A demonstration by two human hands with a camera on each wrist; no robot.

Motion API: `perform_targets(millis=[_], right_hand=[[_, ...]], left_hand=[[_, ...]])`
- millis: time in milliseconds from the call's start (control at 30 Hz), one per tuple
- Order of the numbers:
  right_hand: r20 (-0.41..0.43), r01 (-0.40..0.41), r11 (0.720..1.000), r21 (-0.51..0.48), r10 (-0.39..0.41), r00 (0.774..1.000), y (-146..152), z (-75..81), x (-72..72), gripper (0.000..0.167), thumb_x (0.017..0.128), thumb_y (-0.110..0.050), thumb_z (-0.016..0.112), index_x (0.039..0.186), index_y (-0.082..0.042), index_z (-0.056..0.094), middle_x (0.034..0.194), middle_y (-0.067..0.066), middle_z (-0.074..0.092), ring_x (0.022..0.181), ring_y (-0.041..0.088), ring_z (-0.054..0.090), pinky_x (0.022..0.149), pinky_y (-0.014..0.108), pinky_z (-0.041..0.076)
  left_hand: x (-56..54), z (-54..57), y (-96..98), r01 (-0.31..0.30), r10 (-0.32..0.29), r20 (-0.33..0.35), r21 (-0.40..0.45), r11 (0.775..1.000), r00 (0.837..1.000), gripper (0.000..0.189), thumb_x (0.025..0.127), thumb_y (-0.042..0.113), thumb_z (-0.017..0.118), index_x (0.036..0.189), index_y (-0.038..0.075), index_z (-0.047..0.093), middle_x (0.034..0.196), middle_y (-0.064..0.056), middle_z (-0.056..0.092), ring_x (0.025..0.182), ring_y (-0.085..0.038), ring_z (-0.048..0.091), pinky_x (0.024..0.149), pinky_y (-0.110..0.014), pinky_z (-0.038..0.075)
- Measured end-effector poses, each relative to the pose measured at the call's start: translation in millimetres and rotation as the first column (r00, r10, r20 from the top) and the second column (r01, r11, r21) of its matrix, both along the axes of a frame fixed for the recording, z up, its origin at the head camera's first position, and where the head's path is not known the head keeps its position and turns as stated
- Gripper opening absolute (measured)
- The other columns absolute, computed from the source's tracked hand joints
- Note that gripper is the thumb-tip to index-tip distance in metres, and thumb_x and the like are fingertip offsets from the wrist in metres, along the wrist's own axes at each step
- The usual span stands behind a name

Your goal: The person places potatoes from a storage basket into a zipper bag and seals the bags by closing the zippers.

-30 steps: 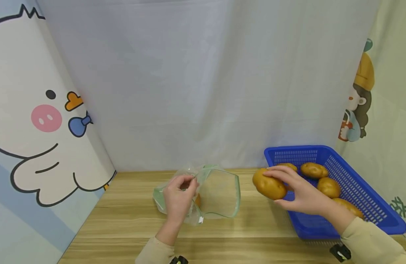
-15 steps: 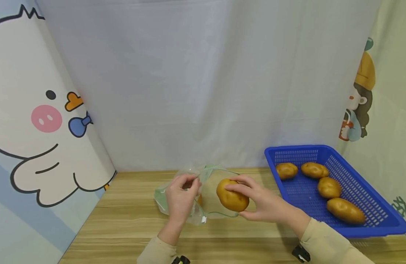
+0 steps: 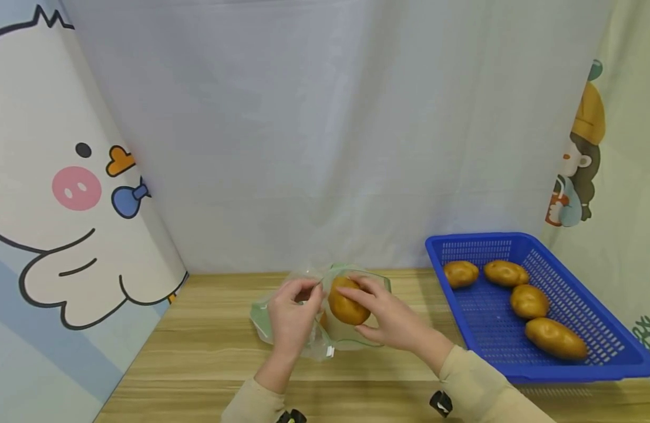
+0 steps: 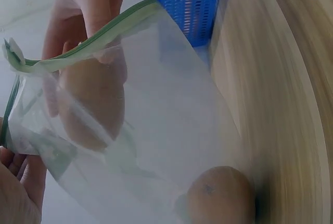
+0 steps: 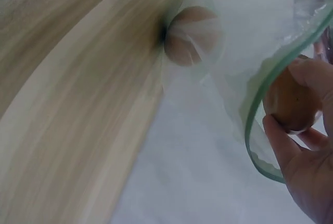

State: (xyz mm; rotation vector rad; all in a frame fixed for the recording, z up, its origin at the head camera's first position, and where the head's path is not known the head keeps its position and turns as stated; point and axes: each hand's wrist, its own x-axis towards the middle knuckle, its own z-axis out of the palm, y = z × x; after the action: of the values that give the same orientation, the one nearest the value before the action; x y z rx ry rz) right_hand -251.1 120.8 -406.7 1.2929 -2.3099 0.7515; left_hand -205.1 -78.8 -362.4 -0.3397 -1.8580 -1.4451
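My left hand (image 3: 291, 320) pinches the edge of a clear zip bag (image 4: 161, 99) with green trim, keeping its mouth spread. Between the thumb and fingers of my right hand (image 3: 396, 320) is a yellow-brown potato (image 3: 347, 302). In the right wrist view that potato sits within the green-rimmed opening, and the left wrist view shows it through the film, just past the rim. Another potato (image 4: 221, 198) lies low inside the bag, close to the table. A small white slider (image 3: 330, 352) hangs at the near end of the zip. My left fingertips partly hide the bag's edge.
A blue perforated basket (image 3: 583, 372) stands on the right of the wooden table (image 3: 198, 352), with several potatoes (image 3: 555, 339) in it. Behind the table hangs a pale curtain (image 3: 314, 147). Printed cartoon cloths flank both sides.
My right hand has carried the potato leftward from beside the basket into the bag's mouth. My left hand has kept its pinch on the bag and shifted only slightly right.
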Motion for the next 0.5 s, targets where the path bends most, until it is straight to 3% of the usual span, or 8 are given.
perform_targets(millis=[267,500], right_hand=[[-0.046,0.033,0.999,0.029,-0.032,0.998,-7.1,-5.1,-2.1,0.070,0.078,0.002,0.082,0.141,-0.011,0.053,0.147,0.024,0.043,0.127,0.041,0.051,0.090,0.043,0.057],[-0.118,0.031,0.998,0.048,-0.026,0.993,-7.9,-3.9,1.0,0.069,0.079,-0.002,0.082,0.141,-0.010,0.053,0.138,0.018,0.053,0.124,0.034,0.053,0.092,0.043,0.055]], left_hand=[[-1.9,4.4,-0.1,-0.019,0.019,-0.001,0.008,1.000,1.000,0.006,0.078,-0.016,0.072,0.079,-0.010,0.072,0.073,-0.018,0.068,0.059,-0.027,0.067,0.049,-0.019,0.055],[-3.1,4.3,-0.5,0.016,-0.016,-0.012,0.018,1.000,1.000,0.006,0.079,-0.017,0.070,0.080,-0.010,0.071,0.073,-0.019,0.068,0.053,-0.027,0.065,0.047,-0.017,0.054]])
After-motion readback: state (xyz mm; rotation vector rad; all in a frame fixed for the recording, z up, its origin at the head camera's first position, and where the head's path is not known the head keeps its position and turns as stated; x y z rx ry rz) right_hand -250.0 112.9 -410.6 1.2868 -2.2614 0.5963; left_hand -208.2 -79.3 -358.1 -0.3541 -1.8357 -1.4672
